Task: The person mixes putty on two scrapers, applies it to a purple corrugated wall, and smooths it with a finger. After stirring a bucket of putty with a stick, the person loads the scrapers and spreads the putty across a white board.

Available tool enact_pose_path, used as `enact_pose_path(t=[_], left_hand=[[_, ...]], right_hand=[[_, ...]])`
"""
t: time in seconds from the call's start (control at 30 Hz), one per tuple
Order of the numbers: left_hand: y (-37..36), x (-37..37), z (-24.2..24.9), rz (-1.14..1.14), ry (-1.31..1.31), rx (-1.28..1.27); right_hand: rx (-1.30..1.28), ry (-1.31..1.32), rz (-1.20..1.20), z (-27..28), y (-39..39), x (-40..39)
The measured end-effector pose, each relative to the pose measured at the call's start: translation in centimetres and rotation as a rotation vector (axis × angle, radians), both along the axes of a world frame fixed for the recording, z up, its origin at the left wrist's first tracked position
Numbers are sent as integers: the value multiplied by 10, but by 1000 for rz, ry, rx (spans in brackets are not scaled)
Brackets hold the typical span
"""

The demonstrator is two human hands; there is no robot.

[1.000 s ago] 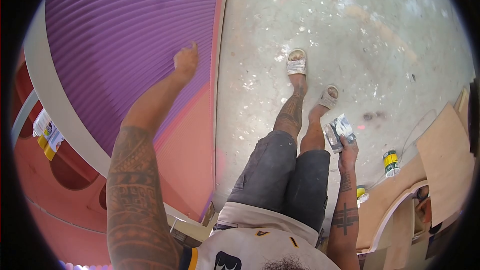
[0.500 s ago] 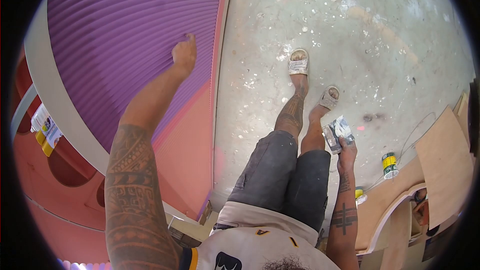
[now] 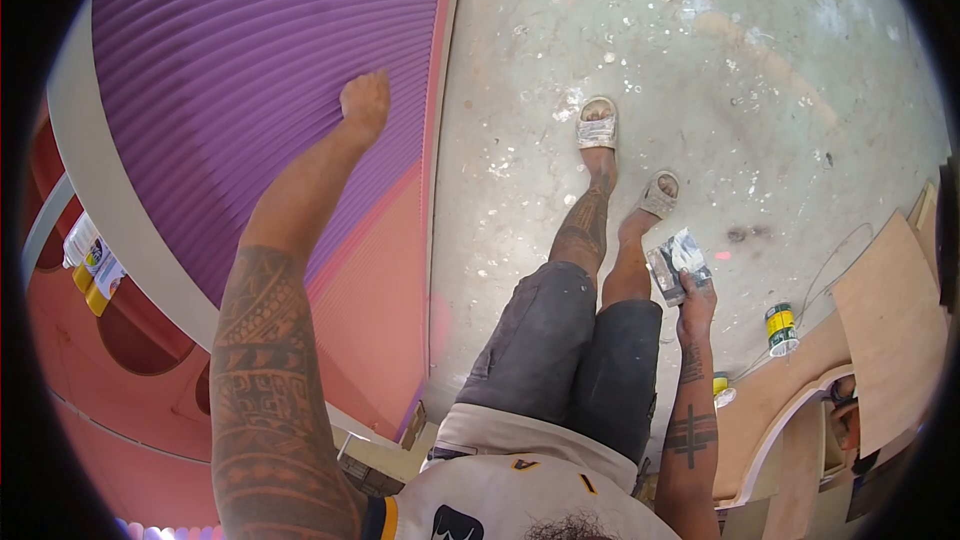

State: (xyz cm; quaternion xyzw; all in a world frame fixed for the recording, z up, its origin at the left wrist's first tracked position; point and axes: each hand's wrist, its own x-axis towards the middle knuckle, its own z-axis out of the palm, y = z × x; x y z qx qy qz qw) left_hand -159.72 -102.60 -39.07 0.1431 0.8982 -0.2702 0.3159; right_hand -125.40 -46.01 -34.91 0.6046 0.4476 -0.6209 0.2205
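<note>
My left hand (image 3: 366, 100) is at the purple ribbed panel (image 3: 270, 50), its fingers curled in. Nothing shows in that hand, though its underside is turned away from view. Low on the right, my right hand (image 3: 696, 295) grips a flat, squarish plate (image 3: 672, 262) smeared with white and grey, like putty. The fingers wrap its lower edge, and the plate is held in front of my legs, above the floor. A pink border (image 3: 436, 70) edges the purple panel, with a flat pink section (image 3: 375, 310) below it.
White spots cover the grey floor (image 3: 760, 120). A green and yellow can (image 3: 780, 330) stands at the right near wooden boards (image 3: 890, 330) and a thin cable. On the left, a white and yellow container (image 3: 95, 260) rests by the pale curved edge (image 3: 120, 170).
The extended finger of my left hand has curled in, while that hand stays near the same spot on the panel. My right hand and the plate have barely shifted.
</note>
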Motion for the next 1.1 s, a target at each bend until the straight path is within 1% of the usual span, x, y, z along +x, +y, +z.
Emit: enact_pose_path(t=[0.07, 0.13, 0.17, 0.23, 0.37, 0.43, 0.47, 0.53, 0.57, 0.63, 0.77, 0.83, 0.87, 0.93, 1.03, 1.1], left_hand=[[-1, 7, -1, -3, -16, -12], [7, 20, 5, 128, -111, -82], [9, 26, 10, 125, -111, -84], [11, 36, 18, 58, -113, -38], [17, 34, 22, 10, -133, -45], [20, 26, 27, -54, -80, 77], [23, 20, 28, -53, -81, 75], [34, 8, 27, 237, -103, -55], [37, 7, 29, 236, -103, -56], [37, 7, 26, 425, -22, -41], [46, 21, 22, 410, 17, -5], [58, 24, 31, 492, 17, 7], [59, 29, 30, 493, 17, 7], [56, 40, 30, 604, 41, 35], [61, 53, 34, 621, 52, -28], [61, 57, 38, 618, 46, -30]], right_hand=[[9, -1, 15, 0, 1, 1], [14, 2, 27, -4, 0, 2], [19, 3, 34, -5, 0, 3], [24, 3, 38, -4, -1, 2], [-5, 12, 19, 0, -2, -3], [-7, 12, 28, -3, -1, 1], [3, 5, 40, -5, 0, 2], [12, 0, 51, -5, 0, 1], [6, 4, 40, -4, 0, 0], [2, 9, 26, -3, -2, -2], [-1, 10, 9, -3, -1, 0], [-4, 25, 9, -2, -1, 0], [9, 19, 7, -1, -1, -1], [19, 19, 7, -2, 1, -3], [42, 37, 37, 0, 0, -8], [41, 74, 13, 3, 1, -14]])
